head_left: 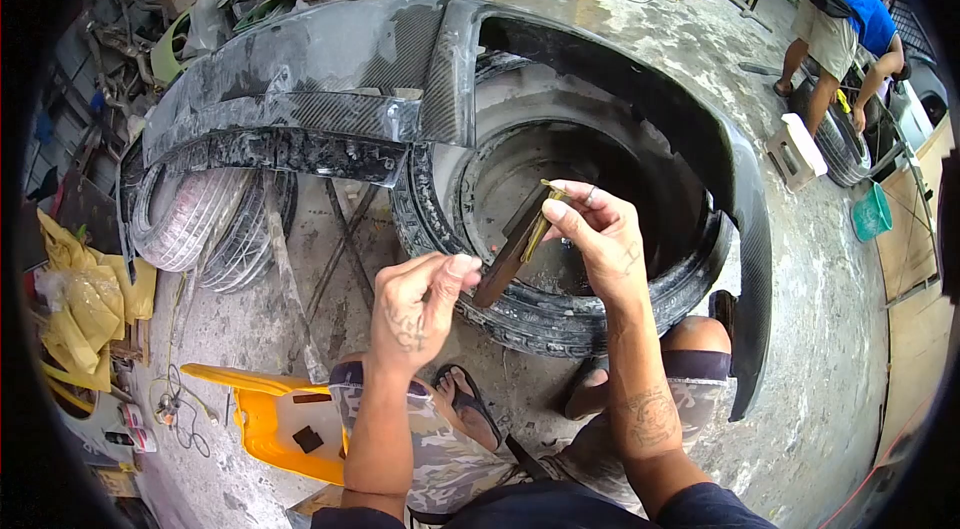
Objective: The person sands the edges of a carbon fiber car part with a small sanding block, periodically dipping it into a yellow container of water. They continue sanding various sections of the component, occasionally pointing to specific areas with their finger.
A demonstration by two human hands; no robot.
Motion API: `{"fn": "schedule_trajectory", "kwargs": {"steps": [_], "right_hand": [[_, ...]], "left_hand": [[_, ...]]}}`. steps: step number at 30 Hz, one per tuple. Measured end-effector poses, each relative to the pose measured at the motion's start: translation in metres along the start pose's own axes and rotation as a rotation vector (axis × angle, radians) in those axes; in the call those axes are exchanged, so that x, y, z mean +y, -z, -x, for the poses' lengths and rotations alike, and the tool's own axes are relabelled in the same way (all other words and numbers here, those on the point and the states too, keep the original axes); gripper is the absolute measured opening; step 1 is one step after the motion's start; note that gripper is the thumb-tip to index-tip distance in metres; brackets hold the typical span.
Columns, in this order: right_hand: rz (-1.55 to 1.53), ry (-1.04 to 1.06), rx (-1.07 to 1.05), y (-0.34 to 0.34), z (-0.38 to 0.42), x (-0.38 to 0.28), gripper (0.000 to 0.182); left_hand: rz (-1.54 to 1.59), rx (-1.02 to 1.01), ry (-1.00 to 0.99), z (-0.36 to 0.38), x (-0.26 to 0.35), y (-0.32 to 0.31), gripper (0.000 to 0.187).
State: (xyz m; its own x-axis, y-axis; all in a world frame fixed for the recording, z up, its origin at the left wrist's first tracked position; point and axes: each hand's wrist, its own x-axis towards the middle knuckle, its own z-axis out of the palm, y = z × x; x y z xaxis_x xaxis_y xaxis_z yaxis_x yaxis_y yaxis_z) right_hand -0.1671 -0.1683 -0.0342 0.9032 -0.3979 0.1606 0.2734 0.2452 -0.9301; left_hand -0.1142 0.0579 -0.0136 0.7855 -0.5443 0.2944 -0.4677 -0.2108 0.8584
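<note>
My right hand point(605, 234) is closed in a pinch on the upper end of a dark brown strip point(508, 264) with a yellowish folded edge; it looks like folded sandpaper. My left hand point(418, 309) has its thumb and fingers pressed together beside the strip's lower end. Whether it grips the strip, I cannot make out. Both hands are above a worn tire point(560, 327) lying flat in front of me. A large carbon-fibre car body panel point(350, 39), dusty and scuffed, curves around the tire's far side and down the right.
Two more tires point(190, 219) stand under the panel at left. A yellow plastic stool point(265, 434) lies tipped by my leg. Crumpled yellow sheeting point(85, 299) is at far left. A person in blue point(865, 9) bends over at right, near a white stool point(797, 151) and green basket point(872, 212).
</note>
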Motion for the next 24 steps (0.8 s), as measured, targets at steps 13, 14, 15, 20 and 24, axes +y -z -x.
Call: {"fn": "schedule_trajectory", "kwargs": {"steps": [13,14,15,20,24], "right_hand": [[-0.067,0.008,-0.097,-0.033,0.012,0.013,0.019],[-0.059,0.012,-0.066,-0.036,0.013,0.014,0.017],[-0.059,0.012,-0.066,-0.038,0.013,0.011,0.017],[0.028,-0.058,-0.207,-0.021,0.009,0.004,0.031],[-0.061,-0.094,-0.207,-0.016,0.007,-0.003,0.041]], "left_hand": [[-0.080,0.114,-0.231,-0.004,-0.011,-0.036,0.051],[-0.068,0.141,-0.249,-0.004,-0.014,-0.038,0.050],[-0.057,0.168,-0.269,-0.004,-0.015,-0.038,0.049],[0.374,0.059,0.027,0.001,-0.010,-0.035,0.046],[0.692,-0.169,0.209,-0.002,-0.013,-0.026,0.047]]}}
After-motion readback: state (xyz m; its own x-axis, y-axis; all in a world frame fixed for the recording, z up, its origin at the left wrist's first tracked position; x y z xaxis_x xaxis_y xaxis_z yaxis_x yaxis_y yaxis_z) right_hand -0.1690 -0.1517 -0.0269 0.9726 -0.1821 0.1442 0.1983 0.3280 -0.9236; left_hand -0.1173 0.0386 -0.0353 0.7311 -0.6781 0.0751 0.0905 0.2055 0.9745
